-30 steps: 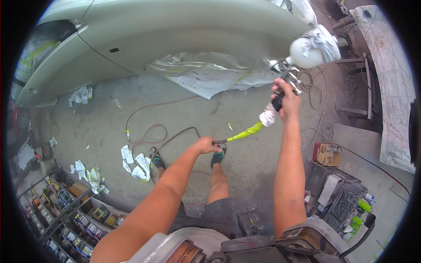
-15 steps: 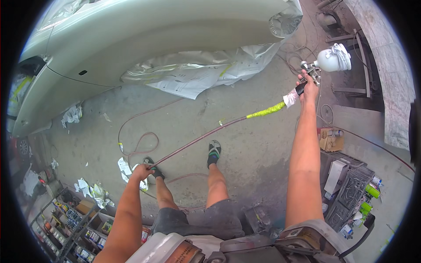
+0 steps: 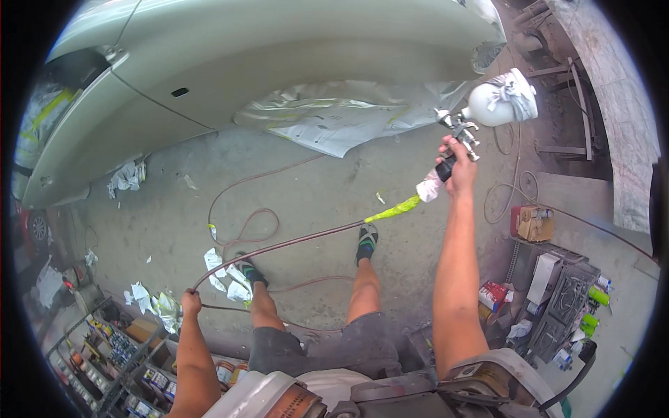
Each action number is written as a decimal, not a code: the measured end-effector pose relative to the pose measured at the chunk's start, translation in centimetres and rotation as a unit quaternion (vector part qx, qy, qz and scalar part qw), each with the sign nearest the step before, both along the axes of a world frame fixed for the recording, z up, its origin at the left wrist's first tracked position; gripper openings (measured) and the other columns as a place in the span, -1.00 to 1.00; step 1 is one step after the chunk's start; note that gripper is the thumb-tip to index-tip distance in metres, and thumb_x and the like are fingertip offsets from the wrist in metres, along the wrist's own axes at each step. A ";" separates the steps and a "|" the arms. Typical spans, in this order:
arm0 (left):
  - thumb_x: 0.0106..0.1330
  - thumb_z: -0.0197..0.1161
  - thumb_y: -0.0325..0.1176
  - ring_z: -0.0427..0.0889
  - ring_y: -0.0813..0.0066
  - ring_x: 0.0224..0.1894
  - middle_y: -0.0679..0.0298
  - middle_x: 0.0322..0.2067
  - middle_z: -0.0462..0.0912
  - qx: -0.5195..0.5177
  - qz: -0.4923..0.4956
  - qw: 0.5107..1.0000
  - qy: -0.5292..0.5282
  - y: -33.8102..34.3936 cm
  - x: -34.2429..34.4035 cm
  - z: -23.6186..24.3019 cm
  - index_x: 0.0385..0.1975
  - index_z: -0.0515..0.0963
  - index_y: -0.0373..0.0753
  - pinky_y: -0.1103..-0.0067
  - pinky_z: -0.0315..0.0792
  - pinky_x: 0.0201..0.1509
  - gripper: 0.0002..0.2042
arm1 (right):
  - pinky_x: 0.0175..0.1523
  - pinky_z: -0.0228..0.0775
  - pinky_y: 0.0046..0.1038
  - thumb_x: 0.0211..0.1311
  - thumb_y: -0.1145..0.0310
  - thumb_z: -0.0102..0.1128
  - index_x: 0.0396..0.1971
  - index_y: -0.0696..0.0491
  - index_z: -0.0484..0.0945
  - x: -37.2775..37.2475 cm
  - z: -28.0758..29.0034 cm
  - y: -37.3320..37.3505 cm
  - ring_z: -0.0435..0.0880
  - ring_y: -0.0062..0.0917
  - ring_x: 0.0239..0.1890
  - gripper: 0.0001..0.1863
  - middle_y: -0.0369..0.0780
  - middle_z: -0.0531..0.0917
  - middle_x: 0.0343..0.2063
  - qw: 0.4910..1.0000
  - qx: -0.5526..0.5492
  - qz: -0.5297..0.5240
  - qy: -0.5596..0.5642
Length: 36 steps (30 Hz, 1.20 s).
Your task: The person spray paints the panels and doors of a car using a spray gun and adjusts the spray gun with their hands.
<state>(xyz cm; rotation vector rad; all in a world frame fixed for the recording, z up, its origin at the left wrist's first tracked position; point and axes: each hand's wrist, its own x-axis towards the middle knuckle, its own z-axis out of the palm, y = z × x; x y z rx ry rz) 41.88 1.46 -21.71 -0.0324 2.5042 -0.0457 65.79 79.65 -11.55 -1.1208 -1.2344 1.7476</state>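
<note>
My right hand (image 3: pixel 460 166) is wrapped round the grip of a spray gun (image 3: pixel 460 132). A white paint cup (image 3: pixel 493 101), bound with a strip of cloth, tops the gun, whose nozzle points left toward the car body. Below the grip, pale wrapping and yellow-green tape cover the end of a dark red air hose (image 3: pixel 286 242). That hose runs across in front of my legs to my left hand (image 3: pixel 191 302), which is closed on it at the lower left. Ahead stretches a pale green-grey car body panel (image 3: pixel 279 49), its lower opening covered with masking sheet (image 3: pixel 327 129).
Loops of hose (image 3: pixel 261 226) lie on the concrete floor, near scraps of paper (image 3: pixel 228 272). At lower left stands a shelf rack (image 3: pixel 115 348) with cans and tools. Right of me are a black crate-like rack (image 3: pixel 561 299), a cardboard box (image 3: pixel 536 224) and a metal stand (image 3: pixel 575 111).
The spray gun in my right hand has moved left and slightly down. My left hand has drawn the hose left and down. The view has shifted along the car body.
</note>
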 end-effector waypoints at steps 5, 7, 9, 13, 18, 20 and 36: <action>0.26 0.06 -0.32 0.57 -0.22 -0.18 -0.24 -0.32 0.59 0.049 0.078 0.973 0.213 -10.9 -8.5 -0.2 -0.29 0.51 -0.47 0.18 0.41 -0.09 -0.72 | -0.45 0.45 -0.58 0.24 0.40 0.16 -0.28 0.13 0.57 -9.1 4.5 -14.6 0.56 -0.65 -0.42 -0.87 -0.28 0.59 -0.43 0.998 -0.011 0.032 0.044; 0.26 0.04 -0.34 0.56 -0.23 -0.20 -0.25 -0.31 0.58 0.071 0.098 0.954 0.274 -13.5 -13.2 0.8 -0.30 0.50 -0.47 0.17 0.40 -0.09 -0.74 | -0.49 0.47 -0.60 0.20 0.44 0.21 -0.31 0.14 0.56 -12.2 5.8 -19.8 0.58 -0.64 -0.45 -0.89 -0.27 0.60 -0.44 0.998 0.001 0.032 0.055; 0.26 0.01 -0.40 0.53 -0.18 -0.20 -0.21 -0.32 0.56 0.108 0.086 0.933 0.333 -16.7 -17.9 3.0 -0.32 0.48 -0.44 0.19 0.37 -0.07 -0.79 | -0.49 0.48 -0.60 0.20 0.42 0.22 -0.22 0.10 0.54 -15.9 6.0 -25.1 0.58 -0.66 -0.45 -0.83 -0.28 0.61 -0.42 0.999 0.003 0.040 0.018; 0.33 -0.02 -0.45 0.46 -0.03 -0.10 -0.07 -0.24 0.47 0.112 -0.013 0.873 0.474 -21.6 -25.5 10.4 -0.23 0.41 -0.37 0.26 0.32 0.02 -0.86 | -0.44 0.49 -0.59 0.22 0.44 0.19 -0.18 0.11 0.54 -23.7 6.6 -34.4 0.61 -0.63 -0.39 -0.82 -0.27 0.62 -0.39 0.994 -0.012 0.102 0.019; 0.38 0.04 -0.46 0.43 0.01 0.01 -0.02 -0.07 0.42 0.175 -0.106 0.799 0.565 -14.7 -26.0 20.3 -0.20 0.41 -0.36 0.29 0.30 0.09 -0.89 | -0.42 0.50 -0.58 0.21 0.42 0.21 -0.10 0.11 0.50 -26.5 6.2 -38.2 0.60 -0.62 -0.39 -0.74 -0.26 0.63 -0.35 0.986 -0.030 0.151 0.062; 0.36 0.06 -0.50 0.41 0.01 0.09 -0.04 0.05 0.37 0.155 -0.129 0.788 0.582 -14.9 -25.1 20.3 -0.24 0.43 -0.36 0.30 0.29 0.12 -0.92 | -0.43 0.50 -0.56 0.22 0.44 0.20 -0.07 0.12 0.48 -26.0 4.2 -37.9 0.59 -0.62 -0.40 -0.72 -0.26 0.62 -0.33 0.994 0.003 0.107 0.017; 0.23 0.14 -0.56 0.39 -0.03 0.11 -0.07 -0.03 0.39 0.111 -0.024 0.886 0.449 -20.2 -19.4 1.9 -0.32 0.43 -0.35 0.24 0.28 0.15 -0.93 | -0.45 0.50 -0.55 0.25 0.46 0.18 0.10 0.19 0.37 -28.3 -5.8 -41.9 0.59 -0.60 -0.38 -0.57 -0.21 0.63 -0.32 0.996 0.042 0.081 0.016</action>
